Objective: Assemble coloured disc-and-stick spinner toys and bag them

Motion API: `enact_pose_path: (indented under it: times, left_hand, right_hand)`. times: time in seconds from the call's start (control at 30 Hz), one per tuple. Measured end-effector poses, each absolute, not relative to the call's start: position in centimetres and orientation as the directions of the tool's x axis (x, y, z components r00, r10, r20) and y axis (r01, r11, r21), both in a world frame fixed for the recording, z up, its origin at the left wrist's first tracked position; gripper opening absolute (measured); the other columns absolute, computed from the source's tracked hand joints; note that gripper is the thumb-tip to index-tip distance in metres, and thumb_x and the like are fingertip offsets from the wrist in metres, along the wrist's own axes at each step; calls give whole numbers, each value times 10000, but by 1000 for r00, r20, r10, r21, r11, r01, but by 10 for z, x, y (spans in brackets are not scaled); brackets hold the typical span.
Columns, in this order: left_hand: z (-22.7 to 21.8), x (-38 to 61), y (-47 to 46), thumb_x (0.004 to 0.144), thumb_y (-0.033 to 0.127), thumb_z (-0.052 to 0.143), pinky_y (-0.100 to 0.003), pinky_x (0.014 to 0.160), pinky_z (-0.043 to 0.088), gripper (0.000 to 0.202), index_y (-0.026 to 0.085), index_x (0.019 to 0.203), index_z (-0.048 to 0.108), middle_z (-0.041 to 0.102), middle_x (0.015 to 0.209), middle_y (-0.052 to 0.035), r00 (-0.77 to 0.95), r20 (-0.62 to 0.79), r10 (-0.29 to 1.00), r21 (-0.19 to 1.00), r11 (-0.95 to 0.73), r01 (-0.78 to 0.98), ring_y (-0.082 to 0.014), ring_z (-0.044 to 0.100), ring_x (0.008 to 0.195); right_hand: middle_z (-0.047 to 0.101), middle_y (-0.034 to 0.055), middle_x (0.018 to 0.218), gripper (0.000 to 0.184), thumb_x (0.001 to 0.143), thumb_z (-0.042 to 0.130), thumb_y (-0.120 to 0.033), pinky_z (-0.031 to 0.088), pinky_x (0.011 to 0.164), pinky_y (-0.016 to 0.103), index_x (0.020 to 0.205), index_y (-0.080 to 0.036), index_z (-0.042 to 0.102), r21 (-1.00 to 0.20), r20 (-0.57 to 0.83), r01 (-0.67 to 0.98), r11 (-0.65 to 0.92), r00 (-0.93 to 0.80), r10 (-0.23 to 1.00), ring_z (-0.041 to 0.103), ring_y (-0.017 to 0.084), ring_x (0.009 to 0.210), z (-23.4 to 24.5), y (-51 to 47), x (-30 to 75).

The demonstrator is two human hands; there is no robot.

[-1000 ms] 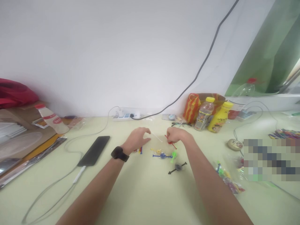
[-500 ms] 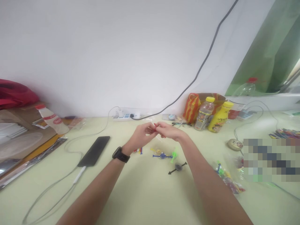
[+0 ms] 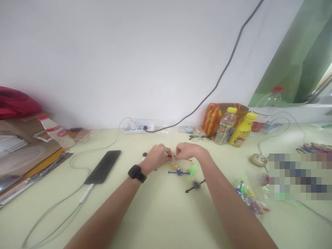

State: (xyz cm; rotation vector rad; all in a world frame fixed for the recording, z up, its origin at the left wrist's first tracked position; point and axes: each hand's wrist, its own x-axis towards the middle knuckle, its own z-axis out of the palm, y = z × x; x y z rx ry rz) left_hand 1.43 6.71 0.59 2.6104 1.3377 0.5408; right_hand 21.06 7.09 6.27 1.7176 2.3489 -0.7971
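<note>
My left hand [image 3: 157,158], with a black watch [image 3: 137,173] on its wrist, is closed, pinching a small red plastic piece [image 3: 169,156] at its fingertips. Facing it, my right hand [image 3: 190,151] is curled closed around a thin red plastic stick [image 3: 190,160], whose ends show below the fingers; the grip itself is hidden. Just below the hands lie a yellow plastic piece [image 3: 174,167], a blue piece with arms [image 3: 179,172] and a bright green piece [image 3: 192,171]. Closer to me is a black arrow-ended spinner [image 3: 197,185], partly behind my right forearm.
A black phone [image 3: 103,167] on a charging cable lies left. Glasses [image 3: 200,138], a clear bottle [image 3: 225,126] and a yellow bottle [image 3: 242,130] stand at the back right. Bagged colourful pieces [image 3: 250,199] lie right. A power strip [image 3: 138,128] runs along the wall.
My hands were touching at the fingertips and have come slightly apart and lower toward the table. A red piece now shows at the left fingertips and red ends below the right hand.
</note>
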Motion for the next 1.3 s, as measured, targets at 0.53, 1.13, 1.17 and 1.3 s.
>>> enact_pose_path:
  times: [0.53, 1.13, 1.17, 1.3]
  left_hand:
    - [67, -6, 62, 888, 398, 712, -282, 691, 557, 228, 209, 1013, 693, 751, 908, -33, 462, 433, 774, 534, -633, 560, -178, 694, 783]
    - [75, 0, 53, 899, 259, 651, -295, 788, 607, 119, 179, 956, 718, 763, 913, -51, 518, 413, 749, 662, -638, 395, -175, 728, 810]
    - [74, -1, 53, 893, 256, 653, -293, 779, 606, 104, 176, 928, 709, 763, 897, -50, 516, 401, 757, 677, -624, 391, -178, 732, 805]
    - [67, -3, 55, 840, 284, 711, -274, 688, 589, 123, 184, 818, 642, 743, 782, -30, 512, 317, 798, 721, -554, 417, -188, 736, 746]
  right_hand:
    - [705, 44, 700, 190, 805, 747, -290, 460, 569, 253, 767, -185, 594, -918, -39, 385, 92, -321, 946, 635, 150, 635, 59, 79, 202]
    - [662, -10, 777, 173, 810, 625, -207, 492, 675, 237, 977, -203, 578, -999, 28, 23, 49, -549, 835, 612, 120, 681, 58, 75, 203]
    - [636, -19, 763, 136, 833, 589, -221, 464, 639, 225, 967, -207, 567, -992, 23, 89, 85, -542, 840, 572, 112, 651, 57, 74, 202]
    - [636, 14, 834, 133, 900, 486, -239, 438, 621, 238, 963, -203, 597, -851, -63, 496, 173, -422, 904, 556, 138, 690, 50, 78, 200]
